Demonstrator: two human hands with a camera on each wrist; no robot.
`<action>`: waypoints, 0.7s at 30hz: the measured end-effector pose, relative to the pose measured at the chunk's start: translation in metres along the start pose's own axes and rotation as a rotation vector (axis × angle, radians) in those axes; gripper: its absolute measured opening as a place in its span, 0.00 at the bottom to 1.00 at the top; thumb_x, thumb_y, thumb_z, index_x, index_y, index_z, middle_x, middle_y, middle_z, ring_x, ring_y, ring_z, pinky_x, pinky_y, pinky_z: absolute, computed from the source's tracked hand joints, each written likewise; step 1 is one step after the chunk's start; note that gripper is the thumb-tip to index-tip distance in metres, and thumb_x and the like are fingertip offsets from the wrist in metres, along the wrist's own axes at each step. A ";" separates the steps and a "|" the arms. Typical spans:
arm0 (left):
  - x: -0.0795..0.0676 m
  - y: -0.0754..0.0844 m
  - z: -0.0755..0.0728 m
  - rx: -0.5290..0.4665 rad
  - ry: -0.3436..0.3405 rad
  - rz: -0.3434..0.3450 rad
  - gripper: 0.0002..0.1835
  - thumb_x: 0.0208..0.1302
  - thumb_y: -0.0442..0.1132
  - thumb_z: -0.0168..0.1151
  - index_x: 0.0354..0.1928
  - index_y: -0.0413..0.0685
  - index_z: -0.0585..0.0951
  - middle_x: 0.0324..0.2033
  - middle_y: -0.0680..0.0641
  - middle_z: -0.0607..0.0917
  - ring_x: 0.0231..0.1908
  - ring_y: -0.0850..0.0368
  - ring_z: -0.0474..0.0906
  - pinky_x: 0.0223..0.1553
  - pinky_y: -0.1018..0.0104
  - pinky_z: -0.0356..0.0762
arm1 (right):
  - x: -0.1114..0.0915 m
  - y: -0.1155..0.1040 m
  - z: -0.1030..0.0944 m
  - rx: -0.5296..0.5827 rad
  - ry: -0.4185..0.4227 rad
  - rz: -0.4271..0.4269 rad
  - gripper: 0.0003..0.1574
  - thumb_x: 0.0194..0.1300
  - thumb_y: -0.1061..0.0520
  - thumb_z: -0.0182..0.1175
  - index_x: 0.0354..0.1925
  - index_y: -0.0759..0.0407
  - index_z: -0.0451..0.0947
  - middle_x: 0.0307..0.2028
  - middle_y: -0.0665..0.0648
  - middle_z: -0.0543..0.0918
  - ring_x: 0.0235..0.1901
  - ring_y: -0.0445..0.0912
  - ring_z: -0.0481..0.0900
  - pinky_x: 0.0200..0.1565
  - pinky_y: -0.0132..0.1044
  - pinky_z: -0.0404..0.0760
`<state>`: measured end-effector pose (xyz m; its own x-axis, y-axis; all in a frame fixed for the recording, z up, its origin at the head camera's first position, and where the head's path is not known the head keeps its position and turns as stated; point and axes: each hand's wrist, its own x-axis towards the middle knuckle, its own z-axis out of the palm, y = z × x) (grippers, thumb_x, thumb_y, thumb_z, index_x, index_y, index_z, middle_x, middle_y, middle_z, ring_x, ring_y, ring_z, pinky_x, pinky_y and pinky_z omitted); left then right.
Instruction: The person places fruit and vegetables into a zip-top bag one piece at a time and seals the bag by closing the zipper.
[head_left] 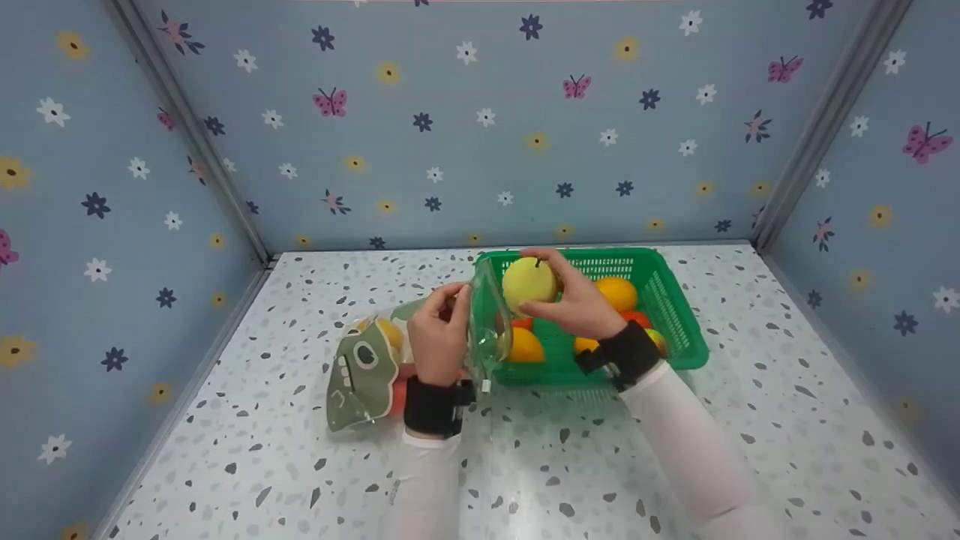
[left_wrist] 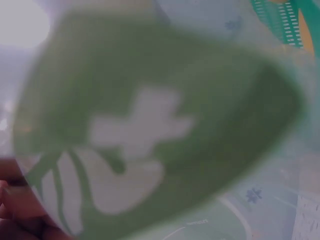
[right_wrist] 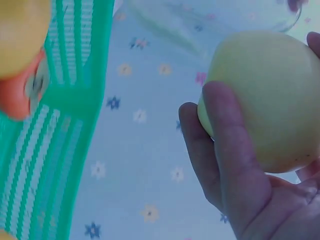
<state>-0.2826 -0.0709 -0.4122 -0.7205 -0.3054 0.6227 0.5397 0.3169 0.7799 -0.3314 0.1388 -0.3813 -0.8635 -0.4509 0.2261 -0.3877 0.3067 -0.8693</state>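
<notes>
My right hand (head_left: pixel 581 304) grips a round, pale yellow-green pear (head_left: pixel 529 285) with a dark stem, fingers and thumb curled about its sides. The pear is held over the left end of the green basket (head_left: pixel 686 330), beside the mouth of a clear plastic bag (head_left: pixel 484 330). With my left hand (head_left: pixel 441 330) I pinch that bag near its opening. A green cartoon face (head_left: pixel 364 379) is printed on the bag, and yellow and red fruit show inside it. In the left wrist view the bag's green print (left_wrist: pixel 210 135) fills most of the picture.
Inside the basket lie several fruits, among them an orange one (head_left: pixel 616 292) at the back, another orange one (head_left: pixel 525 346) near the left front, and a persimmon (right_wrist: pixel 20 92). Patterned panels (head_left: pixel 480 150) stand behind and beside the speckled tabletop (head_left: pixel 555 472).
</notes>
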 end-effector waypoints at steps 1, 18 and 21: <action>0.000 0.000 0.000 0.002 0.000 -0.002 0.08 0.72 0.35 0.64 0.42 0.37 0.88 0.21 0.44 0.80 0.21 0.65 0.67 0.25 0.74 0.65 | -0.001 0.000 0.004 0.002 -0.016 0.000 0.44 0.66 0.59 0.70 0.74 0.50 0.63 0.67 0.63 0.70 0.53 0.58 0.78 0.53 0.48 0.85; -0.002 0.005 0.001 0.037 0.011 -0.026 0.08 0.71 0.36 0.65 0.43 0.37 0.88 0.21 0.44 0.80 0.21 0.65 0.68 0.25 0.74 0.67 | 0.019 0.016 0.070 -0.134 -0.199 -0.001 0.48 0.63 0.57 0.68 0.77 0.53 0.59 0.57 0.63 0.78 0.42 0.51 0.76 0.41 0.37 0.79; -0.003 0.006 0.000 0.056 0.005 -0.017 0.08 0.72 0.36 0.64 0.43 0.38 0.88 0.21 0.45 0.80 0.21 0.65 0.68 0.25 0.73 0.67 | 0.022 0.017 0.078 -0.158 -0.235 -0.029 0.53 0.63 0.62 0.64 0.81 0.55 0.54 0.65 0.64 0.77 0.44 0.52 0.78 0.43 0.38 0.78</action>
<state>-0.2774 -0.0677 -0.4091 -0.7272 -0.3155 0.6096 0.5019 0.3614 0.7858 -0.3320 0.0682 -0.4249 -0.7600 -0.6378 0.1252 -0.4724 0.4097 -0.7804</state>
